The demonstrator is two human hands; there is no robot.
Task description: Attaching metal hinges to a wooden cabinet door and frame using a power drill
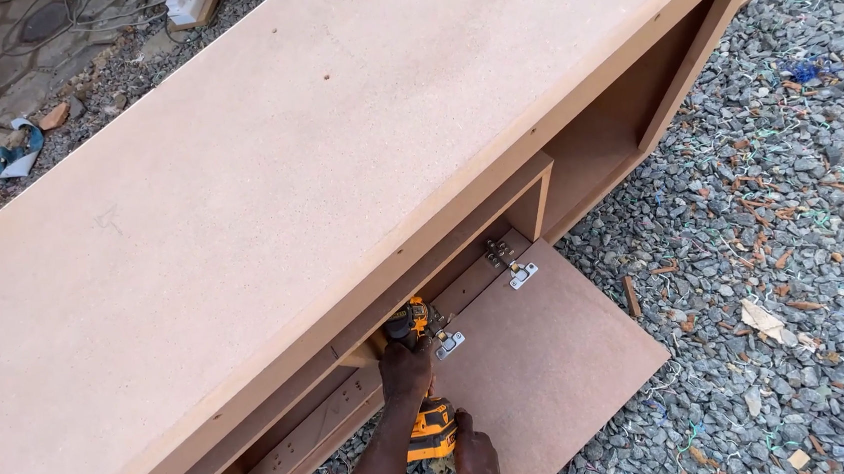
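Yellow drill (421, 372) sits under the front edge of the cabinet (269, 209), at a hinge (450, 344); left hand (405, 371) fingers clamp its top, right hand (476, 455) fingers wrap its base. Open gravel (786, 269) lies beside the door panel (542, 358).

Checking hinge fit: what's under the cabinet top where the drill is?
Under the cabinet top, the yellow drill points at a metal hinge on the lowered door panel; a second hinge sits further along. The drill tip and screw are hidden by the overhang.
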